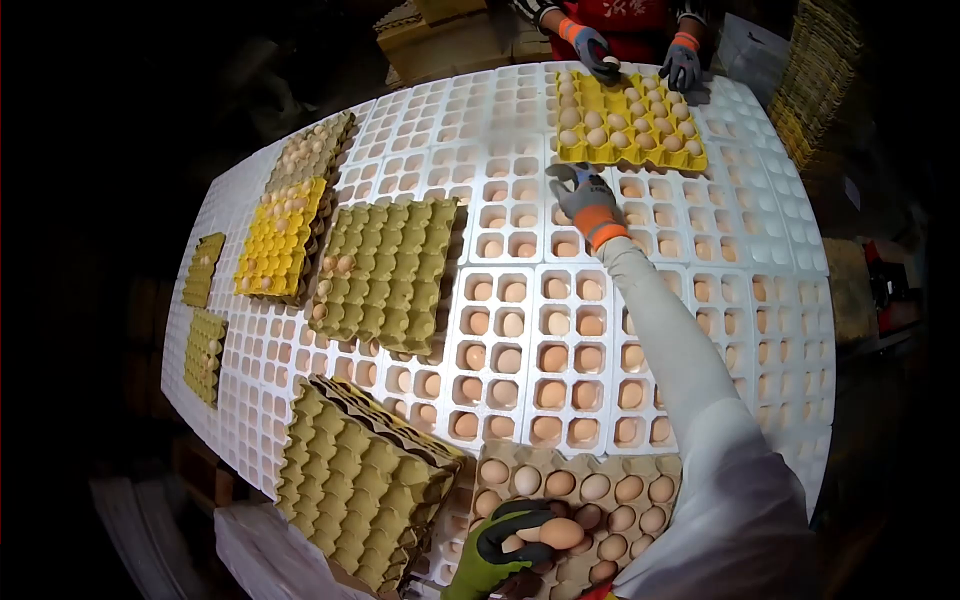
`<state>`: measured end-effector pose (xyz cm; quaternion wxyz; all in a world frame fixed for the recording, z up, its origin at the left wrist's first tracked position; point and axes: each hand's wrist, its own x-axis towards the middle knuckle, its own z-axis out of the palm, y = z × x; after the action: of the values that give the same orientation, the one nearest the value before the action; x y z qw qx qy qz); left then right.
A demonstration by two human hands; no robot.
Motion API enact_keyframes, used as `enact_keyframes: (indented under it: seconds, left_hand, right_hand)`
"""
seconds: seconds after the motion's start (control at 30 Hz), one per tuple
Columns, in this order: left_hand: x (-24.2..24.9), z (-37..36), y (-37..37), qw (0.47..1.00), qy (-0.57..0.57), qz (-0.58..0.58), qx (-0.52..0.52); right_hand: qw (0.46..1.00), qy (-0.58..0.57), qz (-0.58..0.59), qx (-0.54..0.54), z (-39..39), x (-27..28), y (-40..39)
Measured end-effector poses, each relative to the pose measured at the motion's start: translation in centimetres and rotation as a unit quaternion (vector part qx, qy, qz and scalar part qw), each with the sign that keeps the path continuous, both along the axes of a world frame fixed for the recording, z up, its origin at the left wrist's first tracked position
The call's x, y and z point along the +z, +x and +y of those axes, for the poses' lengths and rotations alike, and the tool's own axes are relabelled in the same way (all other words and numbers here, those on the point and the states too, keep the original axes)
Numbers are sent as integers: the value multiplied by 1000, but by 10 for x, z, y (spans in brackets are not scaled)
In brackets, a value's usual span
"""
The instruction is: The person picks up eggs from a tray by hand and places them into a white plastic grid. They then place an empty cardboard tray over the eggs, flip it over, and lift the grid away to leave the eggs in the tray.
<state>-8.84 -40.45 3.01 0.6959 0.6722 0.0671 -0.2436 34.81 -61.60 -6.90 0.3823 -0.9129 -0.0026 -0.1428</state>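
Note:
My left hand (505, 545), in a green and black glove, is closed around a few eggs (562, 533) above a grey-brown egg tray (575, 458) of eggs at the bottom. My right arm, in a pale sleeve, stretches far across the table. At its end my right hand (585, 195), in a grey and orange glove, has its fingers curled down over cells of a white foam tray (540, 262). What those fingers hold, if anything, is hidden. Many nearby cells have an egg in them, such as the brown egg (553, 357) left of my forearm.
Across the table a co-worker's gloved hand (598, 55) holds an egg over a yellow tray (632, 158) of eggs. At left lie a greenish tray (390, 260), a yellow tray (262, 238) and stacked cardboard trays (355, 490). A tall tray stack (820, 70) stands behind at right.

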Motion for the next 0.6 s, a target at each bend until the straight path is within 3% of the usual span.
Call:
enact_keyframes:
  seconds: [0.07, 0.17, 0.2, 0.3, 0.37, 0.4, 0.43, 0.47, 0.5, 0.57, 0.6]
  left_hand:
    - [-7, -4, -3, 1000, 24, -13, 15]
    - [-11, -8, 8, 999, 12, 17, 29]
    - [-9, -11, 10, 999, -3, 41, 35]
    - [5, -24, 20, 990, -49, 114, 64]
    - [5, -28, 29, 996, 9, 75, 44]
    - [9, -34, 40, 998, 25, 46, 31]
    - [12, -42, 48, 998, 0, 40, 52]
    - [8, -48, 53, 998, 14, 34, 58]
    - [4, -54, 58, 997, 29, 31, 62]
    - [8, -85, 84, 984, 122, -130, -6]
    - [12, -108, 91, 980, 125, -152, 5]
  right_hand:
    - [996, 48, -76, 24, 3, -11, 29]
    - [961, -257, -83, 55, 7, -63, 65]
    - [964, -229, -129, 22, 8, -68, 64]
    - [984, 67, -162, 2, -7, -57, 40]
    - [971, 167, -161, 63, -33, -26, -15]
    - [941, 335, -33, 32, -41, -8, -61]
    - [934, 335, -13, 124, -62, 15, -106]
    - [881, 411, 24, 233, -76, 7, -138]
    - [821, 464, 159, 292, -91, 23, -187]
    - [699, 534, 293, 376, -119, 41, -267]
    - [715, 519, 309, 352, -128, 57, -297]
